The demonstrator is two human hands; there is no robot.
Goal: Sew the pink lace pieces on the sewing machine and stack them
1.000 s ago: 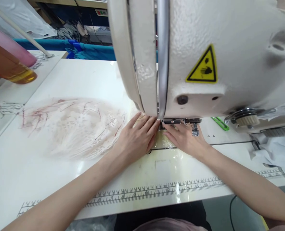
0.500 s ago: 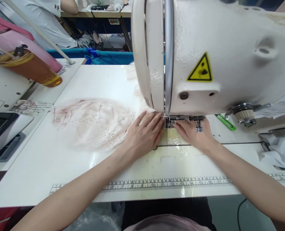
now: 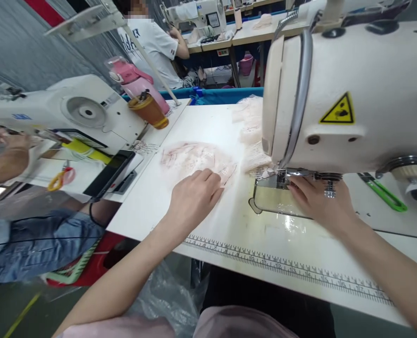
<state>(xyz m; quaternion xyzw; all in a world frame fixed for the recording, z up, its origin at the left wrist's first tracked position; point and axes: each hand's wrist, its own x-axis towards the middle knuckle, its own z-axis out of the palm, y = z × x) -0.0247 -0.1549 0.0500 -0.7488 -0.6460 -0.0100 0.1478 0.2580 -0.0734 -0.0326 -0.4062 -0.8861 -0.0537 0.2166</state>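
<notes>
My left hand (image 3: 197,195) is over the near right edge of a loose heap of pale pink lace fabric (image 3: 197,157) on the white table. Its fingers are curled into the lace and their tips are hidden. My right hand (image 3: 323,199) lies beside the presser foot (image 3: 282,178) of the white sewing machine (image 3: 366,94). Its fingers are stretched toward the needle plate, partly covered by the machine, and I see no cloth in them. More pale lace pieces (image 3: 254,141) lie behind the needle area, left of the machine head.
A green cutter (image 3: 384,192) lies to the right. A ruler strip (image 3: 265,263) runs along the front edge. At left are a phone-like dark device (image 3: 111,173), an amber cup (image 3: 150,111), a pink bottle (image 3: 138,80) and orange scissors (image 3: 60,178). Co-workers sit left and ahead.
My left hand has left the presser foot and moved left onto the lace heap. My right hand stays by the foot. The view has swung left, showing the neighbouring machine.
</notes>
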